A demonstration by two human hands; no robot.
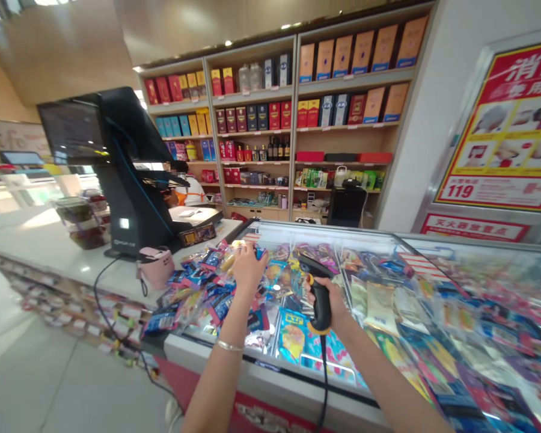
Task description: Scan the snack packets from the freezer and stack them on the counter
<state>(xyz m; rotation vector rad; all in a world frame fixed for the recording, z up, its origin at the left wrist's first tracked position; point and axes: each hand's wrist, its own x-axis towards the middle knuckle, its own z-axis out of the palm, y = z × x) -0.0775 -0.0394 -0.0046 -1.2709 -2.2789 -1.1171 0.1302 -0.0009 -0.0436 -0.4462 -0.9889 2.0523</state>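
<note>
My right hand (333, 300) is wrapped round the handle of a black and yellow barcode scanner (320, 300), whose cable hangs down over the freezer's front edge. Its head points up and to the left. Further left, my left hand (249, 264) reaches over a heap of small colourful packets (202, 282) on the freezer's glass top. The fingers are bent at a blue packet, and whether they grip it is too small to tell. A silver bracelet (229, 346) circles the left wrist.
A black checkout screen (130, 150) stands on the white counter (88, 267) at the left, beside a pink cup-shaped holder (155, 269) and stacked plastic tubs (83, 222). Behind, a person (192, 189) sits near shelves of boxes. More packaged goods lie inside the freezer (270, 409).
</note>
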